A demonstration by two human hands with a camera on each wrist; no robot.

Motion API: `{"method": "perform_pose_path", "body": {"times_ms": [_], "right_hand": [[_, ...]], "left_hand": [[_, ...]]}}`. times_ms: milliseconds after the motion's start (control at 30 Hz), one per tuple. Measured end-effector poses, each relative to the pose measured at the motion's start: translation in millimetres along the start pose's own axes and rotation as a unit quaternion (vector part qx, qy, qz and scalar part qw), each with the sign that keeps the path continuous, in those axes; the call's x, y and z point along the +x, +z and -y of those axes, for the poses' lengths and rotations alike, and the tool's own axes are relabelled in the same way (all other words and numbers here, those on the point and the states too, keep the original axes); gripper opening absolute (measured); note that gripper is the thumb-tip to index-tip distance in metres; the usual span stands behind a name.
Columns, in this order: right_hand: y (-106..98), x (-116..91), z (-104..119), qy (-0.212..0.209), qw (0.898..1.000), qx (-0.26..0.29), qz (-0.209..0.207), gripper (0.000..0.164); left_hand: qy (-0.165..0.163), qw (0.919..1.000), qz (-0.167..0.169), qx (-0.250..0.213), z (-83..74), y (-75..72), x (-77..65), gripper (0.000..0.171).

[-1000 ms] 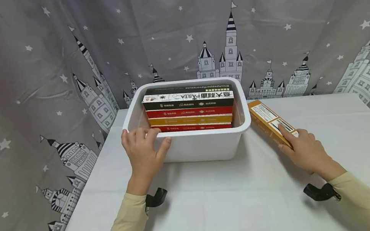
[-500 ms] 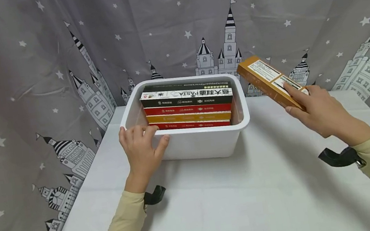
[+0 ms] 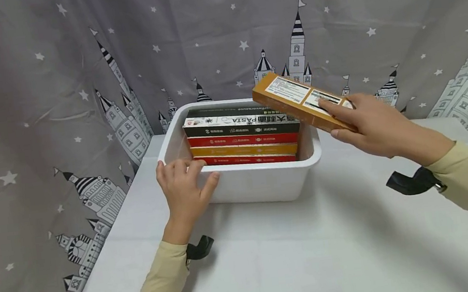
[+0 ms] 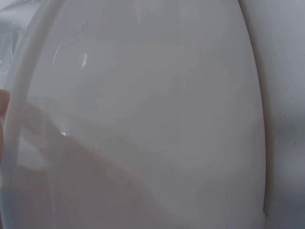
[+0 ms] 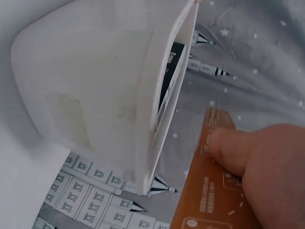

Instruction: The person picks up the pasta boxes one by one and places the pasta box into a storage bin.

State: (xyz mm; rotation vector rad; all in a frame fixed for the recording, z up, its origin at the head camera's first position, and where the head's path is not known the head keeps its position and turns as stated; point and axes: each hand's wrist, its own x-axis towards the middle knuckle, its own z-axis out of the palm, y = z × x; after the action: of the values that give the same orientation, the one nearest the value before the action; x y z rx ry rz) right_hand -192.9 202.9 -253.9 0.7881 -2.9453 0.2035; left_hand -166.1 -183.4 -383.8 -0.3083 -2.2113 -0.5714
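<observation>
My right hand (image 3: 373,124) grips an orange-brown pasta box (image 3: 294,97) by its right end, thumb on the near side and fingers over the labelled face. The box is tilted, its far end over the back right of a white plastic bin (image 3: 256,182). In the right wrist view the thumb presses the brown box (image 5: 209,181) beside the bin's rim. My left hand (image 3: 184,191) grips the bin's front rim at the left corner, fingers over the edge and thumb outside. Several boxes stand in a row inside: dark green ones (image 3: 240,126), red ones (image 3: 242,140) and an orange one (image 3: 243,150).
A white cloth covers the table (image 3: 274,258). Behind it and along the left hangs a grey curtain (image 3: 211,32) printed with castles and stars. Black wrist mounts (image 3: 200,247) stick out from both sleeves.
My right hand has lifted the orange-brown box off the table and carried it up and left, over the bin's right side. The left hand keeps its hold on the rim.
</observation>
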Motion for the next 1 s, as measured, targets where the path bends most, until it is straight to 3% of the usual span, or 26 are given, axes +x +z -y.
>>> {"method": "perform_pose_path", "body": {"times_ms": [433,700,1000], "right_hand": [[-18,35,30,-0.11,0.993,-0.019,0.044,0.063],[-31,65,59,-0.134,0.986,-0.039,0.095,0.061],[-22,89,84,-0.163,0.975,-0.059,0.142,0.061]], "left_hand": [[-0.002,1.0,0.001,-0.001,-1.9,2.4,-1.2,0.074],[-0.003,1.0,-0.001,-0.004,-1.6,1.8,0.2,0.078],[-0.002,1.0,-0.005,0.002,-2.2,2.3,-1.0,0.079]]}}
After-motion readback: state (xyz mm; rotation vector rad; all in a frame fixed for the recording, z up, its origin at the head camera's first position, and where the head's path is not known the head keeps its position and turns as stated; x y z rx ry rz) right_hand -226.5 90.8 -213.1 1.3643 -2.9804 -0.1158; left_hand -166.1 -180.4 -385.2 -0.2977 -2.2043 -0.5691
